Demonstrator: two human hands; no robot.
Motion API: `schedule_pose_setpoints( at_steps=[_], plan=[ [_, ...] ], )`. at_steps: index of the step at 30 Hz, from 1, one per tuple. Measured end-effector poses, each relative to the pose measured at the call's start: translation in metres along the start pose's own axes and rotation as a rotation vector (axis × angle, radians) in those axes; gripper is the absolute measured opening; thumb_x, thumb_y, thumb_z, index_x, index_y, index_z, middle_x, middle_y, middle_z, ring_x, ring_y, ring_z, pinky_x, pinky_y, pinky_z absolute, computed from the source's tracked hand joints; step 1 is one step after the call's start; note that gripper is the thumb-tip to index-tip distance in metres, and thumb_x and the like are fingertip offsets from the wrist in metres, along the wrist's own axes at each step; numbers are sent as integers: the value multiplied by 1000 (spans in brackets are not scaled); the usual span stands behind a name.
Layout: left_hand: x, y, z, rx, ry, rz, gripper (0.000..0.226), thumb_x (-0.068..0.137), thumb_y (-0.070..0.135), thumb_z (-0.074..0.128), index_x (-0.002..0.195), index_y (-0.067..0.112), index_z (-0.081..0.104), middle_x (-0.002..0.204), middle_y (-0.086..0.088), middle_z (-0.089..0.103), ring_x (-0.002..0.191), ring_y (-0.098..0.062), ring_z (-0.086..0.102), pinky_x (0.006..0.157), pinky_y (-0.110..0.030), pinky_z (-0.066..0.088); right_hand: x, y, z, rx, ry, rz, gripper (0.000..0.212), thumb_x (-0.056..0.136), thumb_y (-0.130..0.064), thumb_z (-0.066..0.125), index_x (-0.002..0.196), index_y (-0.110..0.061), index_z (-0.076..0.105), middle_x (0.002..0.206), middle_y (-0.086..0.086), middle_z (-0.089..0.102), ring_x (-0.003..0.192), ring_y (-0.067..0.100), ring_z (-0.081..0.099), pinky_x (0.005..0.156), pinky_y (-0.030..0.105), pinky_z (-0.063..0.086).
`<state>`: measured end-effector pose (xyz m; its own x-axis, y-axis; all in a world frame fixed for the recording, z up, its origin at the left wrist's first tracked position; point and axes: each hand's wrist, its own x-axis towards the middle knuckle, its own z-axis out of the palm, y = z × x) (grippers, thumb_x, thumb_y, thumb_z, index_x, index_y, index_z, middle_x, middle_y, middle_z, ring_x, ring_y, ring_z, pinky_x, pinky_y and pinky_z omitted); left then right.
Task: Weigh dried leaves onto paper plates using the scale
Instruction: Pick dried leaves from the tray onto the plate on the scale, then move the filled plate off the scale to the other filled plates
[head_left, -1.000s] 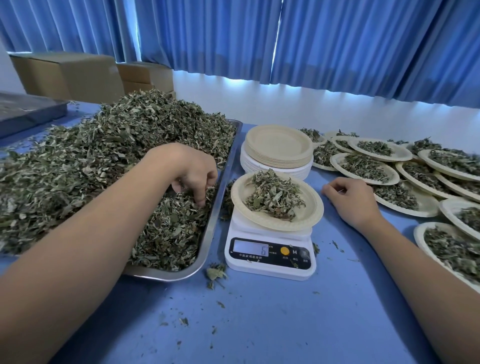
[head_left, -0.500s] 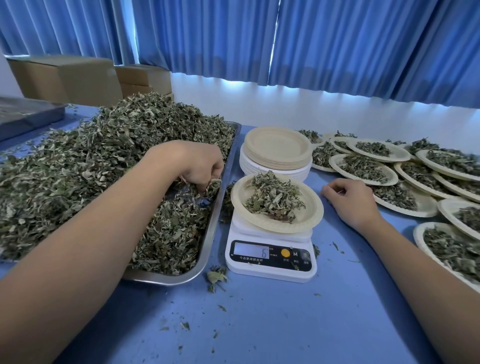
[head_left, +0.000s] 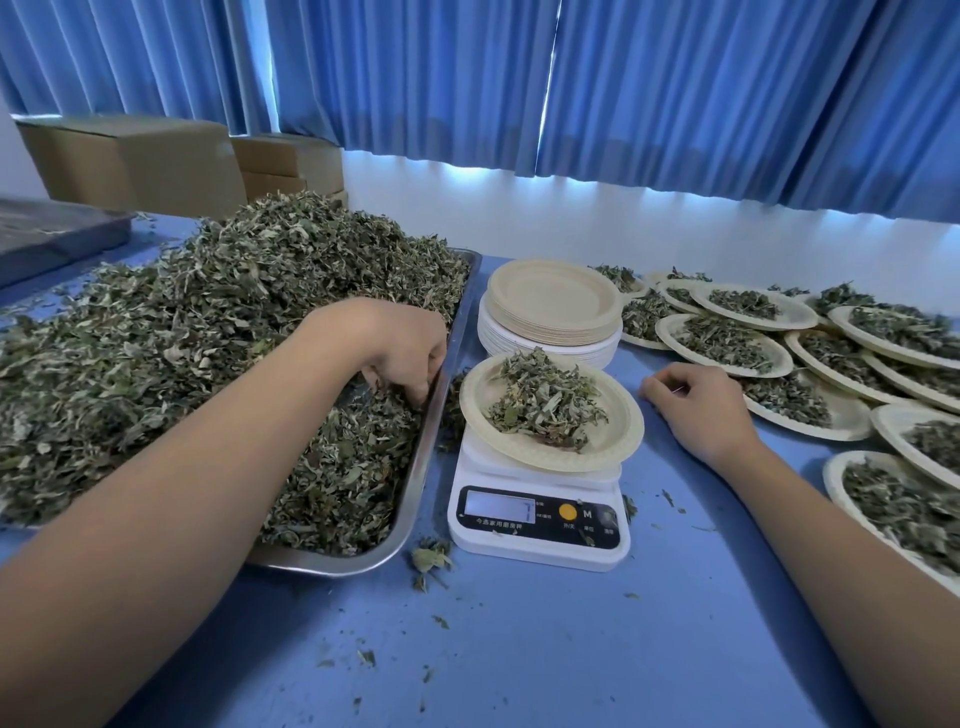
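A white digital scale (head_left: 537, 525) stands at the table's middle, its display showing what looks like 7. A paper plate (head_left: 618, 431) rests on it with a small heap of dried leaves (head_left: 545, 402). Left of the scale, a metal tray (head_left: 421, 467) holds a big pile of dried leaves (head_left: 208, 338). My left hand (head_left: 400, 348) reaches into the tray by its right rim, fingers curled down and pinching leaves. My right hand (head_left: 696, 410) rests on the table just right of the plate, fingers loosely curled, holding nothing.
A stack of empty paper plates (head_left: 553, 306) sits behind the scale. Several filled plates (head_left: 727, 340) overlap along the right side. Loose leaf bits (head_left: 428, 558) lie on the blue table. Cardboard boxes (head_left: 135, 161) stand at the back left, blue curtains behind.
My left hand shifted right toward the tray's rim, fingers dipping back into the leaves. The scale reading went from 6 to 7. The right hand stayed put.
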<state>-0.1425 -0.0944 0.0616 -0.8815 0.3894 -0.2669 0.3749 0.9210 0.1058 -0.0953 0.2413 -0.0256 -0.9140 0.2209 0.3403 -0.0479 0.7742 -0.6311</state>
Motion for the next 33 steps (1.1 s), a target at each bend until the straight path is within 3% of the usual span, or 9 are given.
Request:
schedule_pose_setpoints(
  at_steps=[4,7,9,12,15,20,25,30,33],
  plan=[
    [-8,3,-5,-7,14,-15,19,78,18,84,91,16,71,86,2,68,78,-20,66,71,-36,57,0,1,0,6,3,-5,26,96,-25,65,71,-19,70,63,6,67,56,17,55,56,28,42],
    [-11,11,-10,-81,223,18,5,86,14,71,85,18,71,79,2,72,71,-15,65,64,-28,50,-2,-1,-1,77,22,-18,25,97,-23,64,74,-17,71,66,7,69,59,18,59,61,32,47],
    [-11,17,-13,-206,339,44,21,94,17,60,77,14,71,64,0,72,59,-16,67,56,-24,48,-6,-5,-3,195,32,-24,28,100,-24,62,76,-13,73,67,5,70,56,18,61,61,33,52],
    [-11,27,-8,-279,295,40,37,101,23,51,77,6,73,61,-5,72,51,-14,66,55,-23,47,-12,-16,-7,418,-33,47,40,102,-33,61,71,-9,72,63,12,68,45,21,53,46,27,45],
    [-9,37,4,-207,254,45,44,101,29,51,74,2,73,62,-9,72,46,-15,57,52,-23,45,-20,-26,-14,507,-207,165,45,97,-42,65,70,-6,70,62,14,63,41,20,48,37,22,30],
    [-7,46,13,-185,249,70,44,99,39,55,73,9,73,59,1,72,45,-5,57,52,-22,42,-38,-36,-21,602,-383,240,34,98,-26,67,70,-8,59,55,6,54,44,15,50,39,21,34],
    [-1,61,13,-418,274,91,30,97,39,61,85,11,64,52,0,68,34,-2,48,38,-16,33,-36,-37,-45,689,-325,303,25,98,-19,67,85,2,70,55,4,54,43,12,45,42,22,38],
    [20,101,9,-775,217,93,11,95,20,63,97,10,60,56,-4,67,49,-10,59,39,-19,34,-17,-19,-87,633,-230,320,28,96,-14,68,71,-4,66,52,4,56,41,11,47,40,20,40],
    [38,137,2,-920,162,121,4,92,6,55,91,4,59,55,-10,63,53,-21,54,40,-19,29,0,-1,-118,521,-146,364,24,94,-18,73,82,3,71,53,6,56,39,12,46,37,21,39]
  ],
)
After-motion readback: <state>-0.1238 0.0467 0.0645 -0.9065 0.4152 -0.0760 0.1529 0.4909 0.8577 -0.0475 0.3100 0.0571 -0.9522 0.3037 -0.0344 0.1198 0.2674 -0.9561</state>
